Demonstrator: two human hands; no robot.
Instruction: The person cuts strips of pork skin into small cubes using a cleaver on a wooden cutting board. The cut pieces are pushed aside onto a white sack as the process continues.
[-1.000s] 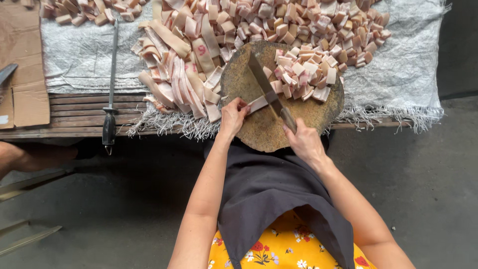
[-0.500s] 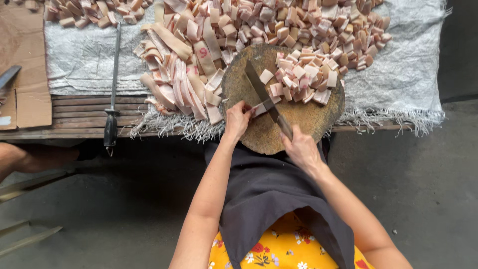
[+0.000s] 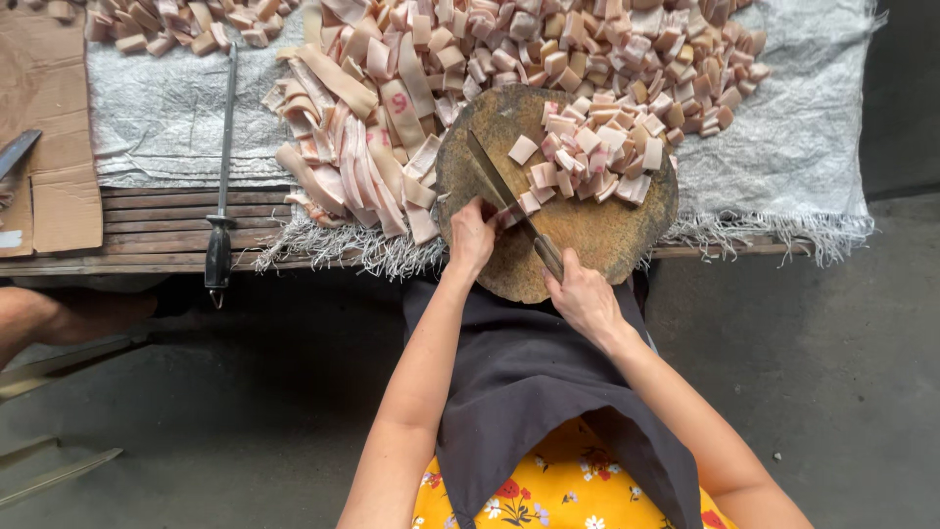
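Observation:
A round wooden chopping block [image 3: 597, 235] lies at the near edge of the table. My right hand [image 3: 586, 297] grips the handle of a long knife [image 3: 497, 184] whose blade slants up and left across the block. My left hand [image 3: 472, 233] presses down a short pink strip of meat [image 3: 517, 208] right beside the blade. Several cut pink cubes [image 3: 597, 157] are piled on the block's far right part.
Long pink strips [image 3: 362, 157] lie left of the block, and a large heap of cut cubes [image 3: 607, 44] lies behind it on grey woven sheeting [image 3: 783, 167]. A sharpening steel [image 3: 221, 186] lies at the left beside cardboard [image 3: 44, 147]. Another person's limb [image 3: 59, 313] shows at the left.
The strip under my left hand has become shorter, and my left hand has shifted slightly toward the blade. The knife keeps its slanted position on the block.

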